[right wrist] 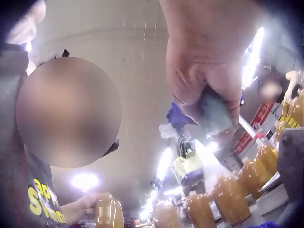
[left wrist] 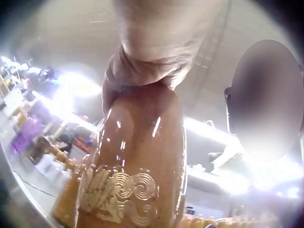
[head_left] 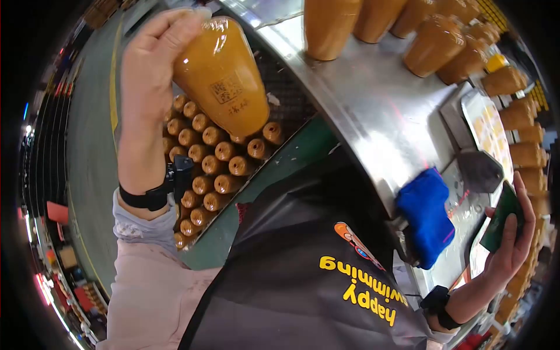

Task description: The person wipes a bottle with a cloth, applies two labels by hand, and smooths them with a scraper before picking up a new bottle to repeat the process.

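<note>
My left hand [head_left: 154, 67] grips an amber-brown glazed bottle [head_left: 224, 81] at one end, with dark stamped characters on its side. The bottle's narrower end points down over rows of similar bottles [head_left: 224, 151]. In the left wrist view the hand [left wrist: 152, 52] holds the bottle [left wrist: 137, 152], which shows a raised swirl pattern. My right hand [head_left: 512, 248] holds a thin dark-green piece [head_left: 504, 219] between thumb and fingers at the far right. In the right wrist view the hand [right wrist: 206, 66] partly hides that piece [right wrist: 216, 114].
A metal table [head_left: 379, 125] curves along the right, with several brown bottles [head_left: 434, 46] at its back. A blue cloth [head_left: 429, 216] lies near its edge, beside a dark grey block [head_left: 479, 171]. A green-edged crate of bottles stands below on the left; a black apron [head_left: 291, 262] hangs in front.
</note>
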Demonstrator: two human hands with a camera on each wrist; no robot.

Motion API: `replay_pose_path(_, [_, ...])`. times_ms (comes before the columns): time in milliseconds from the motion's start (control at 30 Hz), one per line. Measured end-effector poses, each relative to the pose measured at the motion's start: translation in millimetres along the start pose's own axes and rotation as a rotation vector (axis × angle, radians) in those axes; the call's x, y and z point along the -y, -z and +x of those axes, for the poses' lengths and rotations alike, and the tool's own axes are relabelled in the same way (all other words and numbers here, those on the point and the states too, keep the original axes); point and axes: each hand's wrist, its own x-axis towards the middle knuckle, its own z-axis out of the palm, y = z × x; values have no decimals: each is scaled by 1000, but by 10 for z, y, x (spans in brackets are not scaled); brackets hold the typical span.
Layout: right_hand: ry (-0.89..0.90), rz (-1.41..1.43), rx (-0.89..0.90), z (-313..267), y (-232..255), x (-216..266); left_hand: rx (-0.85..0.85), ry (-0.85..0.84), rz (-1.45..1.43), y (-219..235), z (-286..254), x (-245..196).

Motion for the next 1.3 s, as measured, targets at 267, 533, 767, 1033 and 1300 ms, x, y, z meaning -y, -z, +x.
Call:
replay_pose_path(267, [139,-578,450,229,-1365,70,-174,-122,699,455,-286,2187])
replay_pose_path(533, [-80,-726,567,169,-1744,3,15,234,893,342,-370,4163])
replay_pose_path(767, [-142,-858,486,155,-1603,116,202,536,1162,92,-743,5244])
replay_pose_path(1033, [-277,-807,402,104,-1523,176,185,418,1336,25,-1106,5251])
replay_pose_path(1300, [-160,-739,222,104,-1402,231,-316,36,709,-167,-524,4376])
